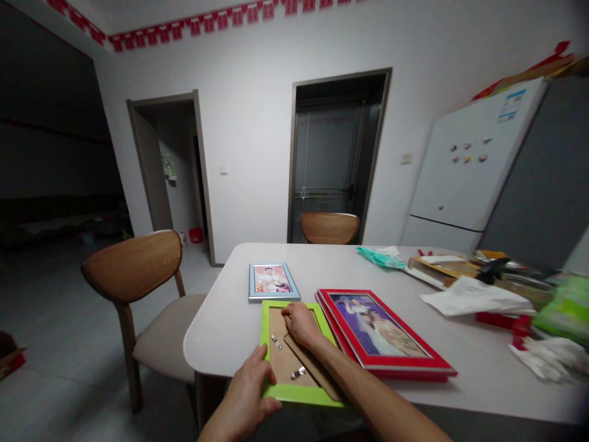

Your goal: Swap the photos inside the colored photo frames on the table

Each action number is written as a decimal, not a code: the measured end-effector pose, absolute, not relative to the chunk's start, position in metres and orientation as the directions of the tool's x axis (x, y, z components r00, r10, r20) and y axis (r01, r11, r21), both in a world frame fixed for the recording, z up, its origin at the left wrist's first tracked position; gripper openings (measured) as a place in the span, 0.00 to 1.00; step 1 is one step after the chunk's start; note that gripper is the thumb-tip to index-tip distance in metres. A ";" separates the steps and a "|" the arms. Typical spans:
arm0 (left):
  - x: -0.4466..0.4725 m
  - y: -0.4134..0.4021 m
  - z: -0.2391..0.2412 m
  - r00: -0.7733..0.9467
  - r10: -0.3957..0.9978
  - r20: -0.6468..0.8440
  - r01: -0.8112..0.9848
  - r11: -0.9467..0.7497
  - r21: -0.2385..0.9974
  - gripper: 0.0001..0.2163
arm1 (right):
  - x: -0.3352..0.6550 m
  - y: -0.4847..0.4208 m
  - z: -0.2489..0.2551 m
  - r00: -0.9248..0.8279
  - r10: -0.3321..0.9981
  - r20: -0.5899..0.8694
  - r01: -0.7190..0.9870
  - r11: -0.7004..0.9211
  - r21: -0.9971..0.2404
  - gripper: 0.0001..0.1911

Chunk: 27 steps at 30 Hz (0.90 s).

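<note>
A lime-green picture frame [267, 331] lies face down at the table's near edge, its brown backing board and small metal clips showing. My left hand [248, 390] grips the frame's near left corner, thumb on the green border. My right hand [299, 322] rests on the backing near the frame's far edge, fingers curled and pressing down. A red frame [396, 362] with a picture lies just right of the green one. A small blue frame [273, 281] with a photo lies beyond it.
The white table [221, 331] carries papers, a white cloth [473, 294] and clutter on the right side. Wooden chairs stand at the left [133, 270] and at the far end [330, 227]. A white fridge [473, 166] stands at the right wall.
</note>
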<state>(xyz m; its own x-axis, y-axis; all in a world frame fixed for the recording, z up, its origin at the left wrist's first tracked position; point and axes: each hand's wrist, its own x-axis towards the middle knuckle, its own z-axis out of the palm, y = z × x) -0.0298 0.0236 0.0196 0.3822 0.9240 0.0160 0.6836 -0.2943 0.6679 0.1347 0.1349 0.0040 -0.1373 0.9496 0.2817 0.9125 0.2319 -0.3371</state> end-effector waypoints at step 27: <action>-0.020 0.035 0.010 0.197 0.969 0.149 0.460 -0.226 0.859 0.28 | 0.155 0.066 0.045 -0.165 0.947 0.274 0.884 0.265 -0.385 0.09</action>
<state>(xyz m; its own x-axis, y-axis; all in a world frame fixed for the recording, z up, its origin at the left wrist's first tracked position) -0.0199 0.0351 0.0102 0.1966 0.9691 0.1492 0.4604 -0.2256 0.8586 0.1548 0.0665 0.0453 -0.1652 0.9474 0.2740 0.8840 0.2655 -0.3848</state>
